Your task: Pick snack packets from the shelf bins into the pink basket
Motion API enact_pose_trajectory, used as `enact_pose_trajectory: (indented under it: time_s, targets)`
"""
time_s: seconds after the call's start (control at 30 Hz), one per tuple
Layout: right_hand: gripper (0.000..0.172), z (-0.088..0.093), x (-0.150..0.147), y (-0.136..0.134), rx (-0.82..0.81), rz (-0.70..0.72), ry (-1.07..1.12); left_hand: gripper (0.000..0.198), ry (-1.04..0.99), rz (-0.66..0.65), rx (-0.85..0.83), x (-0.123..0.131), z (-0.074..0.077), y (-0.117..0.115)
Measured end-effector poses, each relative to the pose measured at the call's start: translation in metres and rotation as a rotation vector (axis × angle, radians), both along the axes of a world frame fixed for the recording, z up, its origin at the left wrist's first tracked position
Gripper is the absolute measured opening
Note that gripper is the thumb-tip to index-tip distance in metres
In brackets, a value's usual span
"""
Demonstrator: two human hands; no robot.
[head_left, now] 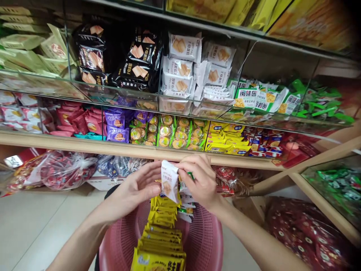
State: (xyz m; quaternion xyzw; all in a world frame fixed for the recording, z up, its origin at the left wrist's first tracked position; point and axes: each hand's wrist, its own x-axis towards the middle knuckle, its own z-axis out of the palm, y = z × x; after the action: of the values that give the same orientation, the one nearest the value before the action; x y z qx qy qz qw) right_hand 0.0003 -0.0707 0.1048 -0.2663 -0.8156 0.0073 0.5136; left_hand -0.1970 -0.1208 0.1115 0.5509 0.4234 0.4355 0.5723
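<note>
I have both hands raised just above the basket [207,244], close together with a small white packet [169,182] between them. My right hand [200,180] pinches its upper right corner between thumb and fingers, a hold that probably spares the filling and leaves the printed front facing me. My left hand [134,190] is loosely cupped at the packet's other side, thumb by the edge and fingers partly behind; it seems to steady it, though I cannot tell whether it actually grips. Below the hands, yellow packets [160,259] stand in a row leaning on one another, which I take to keep them compact and easy to lift singly. White-and-green packets [186,199] sit just under the right hand, largely hidden by it, apparently grouped by kind. Ahead of and above both hands, matching white packets [180,67] are stacked behind a glass strip [93,97], which presumably stops them sliding forward while leaving their fronts readable.
</note>
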Motion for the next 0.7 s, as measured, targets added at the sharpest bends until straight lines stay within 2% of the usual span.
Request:
enact_pose_trajectory:
  time_s: [0.07,0.13,0.27,0.4,0.5,0.6,0.7]
  targets:
    - [0.014,-0.005,-0.007,-0.004,-0.029,0.032,0.028,0.061,-0.137,-0.018,-0.106,0.006,-0.001,-0.005]
    - [0.013,-0.010,-0.014,-0.007,-0.053,0.056,0.050,0.053,-0.189,0.013,-0.191,0.003,-0.005,-0.009]
    - [0.008,-0.022,-0.023,-0.010,-0.128,0.105,-0.010,0.040,-0.101,0.087,-0.254,-0.022,-0.016,-0.018]
    - [0.022,-0.036,-0.020,-0.009,-0.189,0.086,-0.012,0.033,0.252,0.217,-0.191,-0.047,-0.041,-0.029]
    - [0.029,-0.044,-0.009,-0.007,-0.221,0.049,0.047,0.030,0.690,0.262,-0.100,-0.051,-0.067,-0.033]
    - [0.031,-0.047,0.004,-0.007,-0.259,0.016,0.088,0.046,1.120,0.168,-0.038,-0.040,-0.087,-0.030]
    - [0.032,-0.049,0.017,-0.008,-0.259,-0.016,0.103,0.056,1.256,0.042,-0.044,-0.027,-0.101,-0.022]
